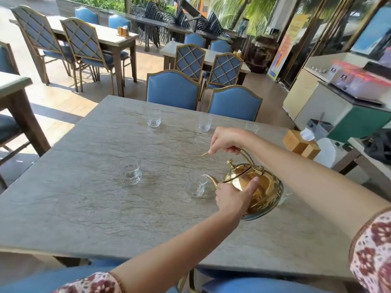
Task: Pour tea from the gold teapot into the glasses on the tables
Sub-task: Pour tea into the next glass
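Observation:
The gold teapot hangs tilted over the grey stone table, its spout tip inside the rim of a clear glass. My right hand grips the arched handle from above. My left hand presses against the pot's side below the spout. A glass to the left holds a little clear liquid. Three more glasses stand farther back: one, another, and one partly hidden behind my right wrist. I cannot see a stream of tea.
Two blue chairs stand at the table's far side. A wooden box sits at the right edge. A glass dish edge shows under the pot. Other tables and chairs fill the room behind; a counter stands at right.

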Motion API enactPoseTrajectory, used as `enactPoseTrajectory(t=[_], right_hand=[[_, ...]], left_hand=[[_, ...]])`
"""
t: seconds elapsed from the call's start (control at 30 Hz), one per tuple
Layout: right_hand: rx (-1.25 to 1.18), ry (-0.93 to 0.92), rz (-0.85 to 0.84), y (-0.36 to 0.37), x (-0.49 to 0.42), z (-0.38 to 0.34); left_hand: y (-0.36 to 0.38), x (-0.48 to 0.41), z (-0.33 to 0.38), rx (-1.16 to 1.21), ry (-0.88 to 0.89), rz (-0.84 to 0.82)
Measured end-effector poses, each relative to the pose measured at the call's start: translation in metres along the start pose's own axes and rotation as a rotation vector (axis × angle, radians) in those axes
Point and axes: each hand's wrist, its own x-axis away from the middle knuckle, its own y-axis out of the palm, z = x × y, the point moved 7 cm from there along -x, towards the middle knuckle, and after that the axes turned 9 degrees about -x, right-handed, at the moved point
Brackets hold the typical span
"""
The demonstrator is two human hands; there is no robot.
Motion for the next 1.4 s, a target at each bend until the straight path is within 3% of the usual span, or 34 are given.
enactPoseTrajectory(t=[0.93, 1.4], right_hand=[[-0.038, 0.128, 0.013, 0.003, 0.004, -0.015], [-0.239, 0.152, 0.157, 0.011, 0.042, 0.013]], left_hand=[[-0.024, 0.004, 0.001, -0.167, -0.039, -0.084], [-0.03, 0.017, -0.011, -0.353, 0.042, -0.117]])
